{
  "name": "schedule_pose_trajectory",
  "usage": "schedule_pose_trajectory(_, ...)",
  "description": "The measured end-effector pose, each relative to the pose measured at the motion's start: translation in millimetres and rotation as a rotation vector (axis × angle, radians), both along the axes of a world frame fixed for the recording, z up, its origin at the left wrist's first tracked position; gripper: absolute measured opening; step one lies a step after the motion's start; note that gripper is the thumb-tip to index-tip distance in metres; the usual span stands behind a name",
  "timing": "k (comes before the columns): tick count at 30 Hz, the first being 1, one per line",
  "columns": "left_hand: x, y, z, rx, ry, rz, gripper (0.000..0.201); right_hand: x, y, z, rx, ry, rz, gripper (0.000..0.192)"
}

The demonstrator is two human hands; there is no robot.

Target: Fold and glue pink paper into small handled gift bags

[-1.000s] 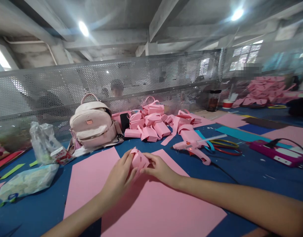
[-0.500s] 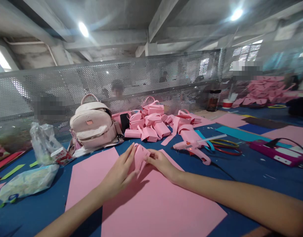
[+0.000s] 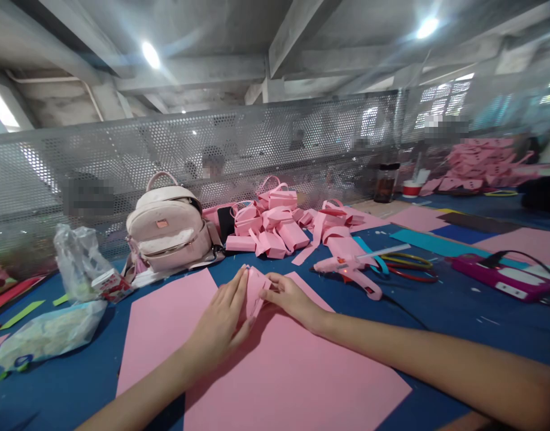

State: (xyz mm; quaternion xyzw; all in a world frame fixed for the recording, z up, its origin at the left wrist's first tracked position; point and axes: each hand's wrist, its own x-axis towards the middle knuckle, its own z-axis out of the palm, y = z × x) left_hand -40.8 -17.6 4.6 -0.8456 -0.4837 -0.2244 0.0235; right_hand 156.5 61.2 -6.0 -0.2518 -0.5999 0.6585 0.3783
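Note:
Between my two hands is a small folded pink paper piece, tilted up above large pink sheets on the table. My left hand wraps its left side, fingers together on top and thumb below. At its right edge my right hand pinches the paper between thumb and fingers. Dark marks or slits show on the paper's face; its underside is hidden. To the right of my right hand lies a pink glue gun with a clear stick in its back. Behind the hands is a heap of pink paper bags.
A pale backpack stands at the back left, near a clear plastic bag and another filled bag. Rightward lie tape rolls, a purple power strip, a dark drink jar and a paper cup. A perforated metal partition runs behind.
My left hand has shifted slightly to the right and turned, lying flatter along the pink paper. The paper has tilted a little; my right hand keeps its pinch.

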Motion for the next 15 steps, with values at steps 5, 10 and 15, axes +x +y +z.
schedule_pose_trajectory(5, -1, 1, 0.4, 0.023, 0.061, -0.026, 0.072, 0, -1, 1.4, 0.021, -0.028, -0.030, 0.050)
schedule_pose_trajectory(10, -7, -1, 23.5, 0.110, -0.080, -0.106, 0.048, 2, -5, 7.1, 0.039, -0.067, -0.089, 0.044)
schedule_pose_trajectory(15, -19, 3, 48.4, 0.180, -0.397, 0.020, 0.036, 3, -7, 9.3, 0.034, -0.054, -0.079, 0.041)
